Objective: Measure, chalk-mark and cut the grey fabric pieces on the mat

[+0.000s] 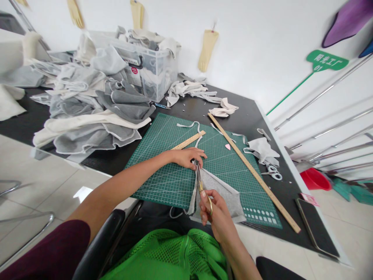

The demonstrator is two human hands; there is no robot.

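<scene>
A grey fabric piece (224,192) with a white edge lies on the near part of a green cutting mat (163,155). My right hand (217,214) grips gold-handled scissors (200,182), whose blades point away from me along the fabric's left edge. My left hand (186,157) rests on the mat at the blade tips, fingers pinched on the fabric's top corner. A short wooden ruler (189,140) lies just beyond that hand.
A long wooden ruler (252,171) runs diagonally across the mat's right side. White scissors (272,172), fabric scraps (262,149) and a phone (316,225) lie right. A heap of grey and white cloth (93,109) and a plastic bin (148,66) fill the far left. Green mesh (169,256) lies in my lap.
</scene>
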